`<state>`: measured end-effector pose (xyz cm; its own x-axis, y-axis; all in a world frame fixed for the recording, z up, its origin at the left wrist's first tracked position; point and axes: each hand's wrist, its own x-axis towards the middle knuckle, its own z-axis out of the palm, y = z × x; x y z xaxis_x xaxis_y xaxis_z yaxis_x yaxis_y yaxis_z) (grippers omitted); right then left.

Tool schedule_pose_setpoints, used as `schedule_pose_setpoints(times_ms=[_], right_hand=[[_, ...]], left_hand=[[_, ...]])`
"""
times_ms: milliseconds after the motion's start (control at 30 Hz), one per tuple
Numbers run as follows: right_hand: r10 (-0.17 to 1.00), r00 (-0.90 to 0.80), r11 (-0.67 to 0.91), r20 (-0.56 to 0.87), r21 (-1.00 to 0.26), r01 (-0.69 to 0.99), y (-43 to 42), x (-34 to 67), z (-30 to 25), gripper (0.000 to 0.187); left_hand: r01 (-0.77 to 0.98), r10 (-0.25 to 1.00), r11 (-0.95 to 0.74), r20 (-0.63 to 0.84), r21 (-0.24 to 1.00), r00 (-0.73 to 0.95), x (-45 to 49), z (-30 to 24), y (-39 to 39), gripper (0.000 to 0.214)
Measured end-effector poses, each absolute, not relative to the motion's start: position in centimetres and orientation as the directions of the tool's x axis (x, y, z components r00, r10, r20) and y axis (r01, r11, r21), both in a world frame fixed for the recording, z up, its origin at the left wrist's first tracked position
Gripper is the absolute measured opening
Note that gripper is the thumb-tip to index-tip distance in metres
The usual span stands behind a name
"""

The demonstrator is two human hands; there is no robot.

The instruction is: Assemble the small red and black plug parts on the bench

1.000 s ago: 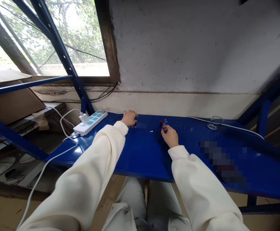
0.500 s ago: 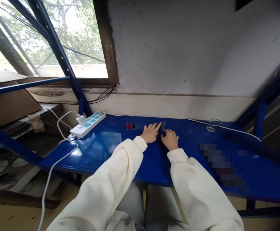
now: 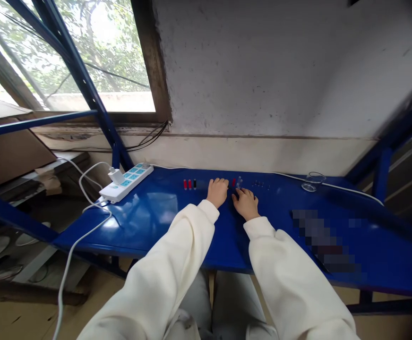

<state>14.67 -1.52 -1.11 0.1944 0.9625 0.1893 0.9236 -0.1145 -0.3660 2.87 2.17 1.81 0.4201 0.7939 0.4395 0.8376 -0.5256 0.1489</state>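
Note:
My left hand (image 3: 218,192) rests over the blue table with its fingers curled together; whatever they hold, if anything, is hidden. To its left, two small red-topped pieces (image 3: 189,184) and a black-topped piece (image 3: 194,184) stand in a row. Between my hands is another small red piece (image 3: 233,182). Beside it lies a cluster of small clear pieces (image 3: 239,180), just beyond the fingertips of my right hand (image 3: 245,204). That hand is low on the table, thumb and fingers slightly apart, and I see nothing held in it.
Several tiny pieces (image 3: 258,183) lie right of my hands. Farther right are a clear round container (image 3: 309,186) and a blurred-out dark object (image 3: 321,241). A white power strip (image 3: 126,183) with a plug and cable occupies the left end. Blue posts and a wall bound the table (image 3: 149,226).
My left hand has drawn its outstretched fingers in and shifted slightly left. A red piece now shows between the hands. My right hand has moved slightly left.

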Motion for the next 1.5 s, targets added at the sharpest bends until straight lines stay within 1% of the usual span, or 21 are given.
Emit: schedule_pose_setpoints(times_ms=[67,133,200,267,333,400,567,833,967,1033,1133,1200,1267,1367,1500], right_hand=[[0.963,0.191,-0.113,0.188,-0.362,0.925,-1.3,14.7,-1.3,0.044],[0.965,0.191,-0.117,0.181,-0.353,0.928,-1.2,14.7,-1.5,0.045],[0.966,0.192,-0.123,0.172,-0.344,0.931,-1.0,14.7,-1.7,0.045],[0.968,0.189,-0.124,0.165,-0.339,0.932,-1.0,14.7,-1.7,0.046],[0.97,0.188,-0.127,0.157,-0.336,0.933,-0.9,14.7,-1.7,0.047],[0.971,0.187,-0.13,0.15,-0.33,0.935,-0.9,14.8,-1.8,0.047],[0.974,0.177,-0.127,0.142,-0.306,0.943,-0.7,14.9,-2.0,0.049],[0.978,0.169,-0.127,0.12,-0.298,0.946,-0.9,14.8,-1.5,0.05],[0.982,0.135,-0.09,0.13,-0.301,0.949,-1.3,14.5,-1.3,0.045],[0.981,0.083,-0.021,0.173,-0.333,0.943,-1.6,14.2,-1.1,0.04],[0.946,0.01,0.13,0.323,-0.409,0.903,-1.9,13.9,-0.6,0.03],[0.894,0.01,0.229,0.448,-0.474,0.85,-2.1,13.8,-0.3,0.025],[0.837,0.061,0.308,0.544,-0.56,0.769,-2.1,13.8,0.0,0.024],[0.796,0.169,0.358,0.581,-0.678,0.642,-2.2,13.9,0.3,0.025],[0.801,0.231,0.36,0.553,-0.752,0.553,-2.4,13.9,0.5,0.024]], left_hand=[[0.827,0.801,-0.507,0.485,0.242,0.349,2.2,1.8,2.2,0.011],[0.779,0.812,-0.495,0.525,0.385,0.256,1.4,1.7,2.0,0.007],[0.679,0.829,-0.482,0.539,0.554,0.149,0.7,1.5,1.5,0.006],[0.551,0.85,-0.46,0.524,0.696,0.046,0.1,1.1,0.9,0.008],[0.441,0.868,-0.436,0.496,0.784,-0.023,-0.4,0.7,0.1,0.009],[0.375,0.882,-0.418,0.469,0.827,-0.051,-0.7,0.5,-0.5,0.01],[0.336,0.902,-0.376,0.425,0.863,-0.081,-0.8,0.2,-0.9,0.009],[0.3,0.878,-0.434,0.474,0.849,-0.072,-0.7,-0.2,-0.6,0.01],[0.305,0.872,-0.442,0.484,0.843,-0.071,-0.7,-0.3,-0.6,0.011],[0.312,0.867,-0.45,0.493,0.837,-0.07,-0.7,-0.3,-0.6,0.011],[0.321,0.863,-0.455,0.501,0.831,-0.074,-0.7,-0.4,-0.5,0.011],[0.314,0.864,-0.45,0.496,0.836,-0.081,-0.8,-0.5,-0.4,0.011],[0.306,0.87,-0.441,0.486,0.844,-0.086,-0.8,-0.5,-0.4,0.011],[0.309,0.879,-0.422,0.469,0.852,-0.091,-0.8,-0.3,-0.4,0.011],[0.321,0.883,-0.413,0.461,0.852,-0.091,-0.8,-0.1,-0.6,0.011]])
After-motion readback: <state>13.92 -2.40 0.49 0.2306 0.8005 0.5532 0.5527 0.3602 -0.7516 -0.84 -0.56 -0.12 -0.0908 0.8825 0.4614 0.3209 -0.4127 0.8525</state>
